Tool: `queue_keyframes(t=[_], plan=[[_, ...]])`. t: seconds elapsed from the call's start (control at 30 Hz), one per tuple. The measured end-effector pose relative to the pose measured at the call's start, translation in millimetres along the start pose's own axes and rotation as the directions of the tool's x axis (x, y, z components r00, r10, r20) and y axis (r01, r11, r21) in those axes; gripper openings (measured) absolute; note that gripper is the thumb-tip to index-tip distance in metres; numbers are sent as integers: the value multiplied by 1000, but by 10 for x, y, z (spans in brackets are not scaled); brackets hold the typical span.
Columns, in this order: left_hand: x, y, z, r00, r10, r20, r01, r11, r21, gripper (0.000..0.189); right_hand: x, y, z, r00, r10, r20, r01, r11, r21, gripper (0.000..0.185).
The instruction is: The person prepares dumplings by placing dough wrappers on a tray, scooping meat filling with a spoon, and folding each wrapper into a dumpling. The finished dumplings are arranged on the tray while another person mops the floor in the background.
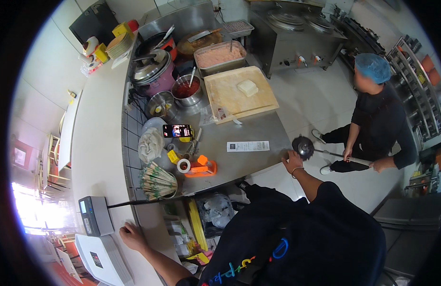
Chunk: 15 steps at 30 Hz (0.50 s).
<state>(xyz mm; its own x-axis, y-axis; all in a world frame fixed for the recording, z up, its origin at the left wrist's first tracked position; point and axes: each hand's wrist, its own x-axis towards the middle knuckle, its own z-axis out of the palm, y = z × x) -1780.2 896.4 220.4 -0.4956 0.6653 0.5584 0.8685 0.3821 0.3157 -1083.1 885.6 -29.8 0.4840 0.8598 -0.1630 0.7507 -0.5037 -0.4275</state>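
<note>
My left hand [132,237] rests on the white counter [102,150], its fingers curled and nothing visible in them. Close beside it are a card-terminal-like device [95,216] with a small screen and a stack of white trays [103,259]. My right hand [292,162] lies on the corner of the steel worktable [249,130], fingers apart and holding nothing. A printed paper slip [248,146] lies to its left. Further back, a piece of pale dough [247,88] sits on a wooden board [224,94].
A co-worker [379,114] in a blue hair cap holds a long-handled tool [344,155], its dark round head near my right hand. Along the table's left side stand a phone [177,131], an orange tape dispenser [202,167], bundled skewers [158,182], a pot of red sauce [187,89] and a minced-meat tray [220,57].
</note>
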Motion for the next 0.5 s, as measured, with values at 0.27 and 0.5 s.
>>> queue_keyframes(t=[0.27, 0.5], plan=[[-380, 293, -138, 985, -38, -168, 3, 979, -202, 40, -86, 525, -218, 994, -62, 86, 62, 998, 12, 67], [-2224, 1471, -175, 1000, 16, 6, -12, 910, -414, 35, 103, 1300, -605, 959, -264, 100, 253, 961, 112, 60]])
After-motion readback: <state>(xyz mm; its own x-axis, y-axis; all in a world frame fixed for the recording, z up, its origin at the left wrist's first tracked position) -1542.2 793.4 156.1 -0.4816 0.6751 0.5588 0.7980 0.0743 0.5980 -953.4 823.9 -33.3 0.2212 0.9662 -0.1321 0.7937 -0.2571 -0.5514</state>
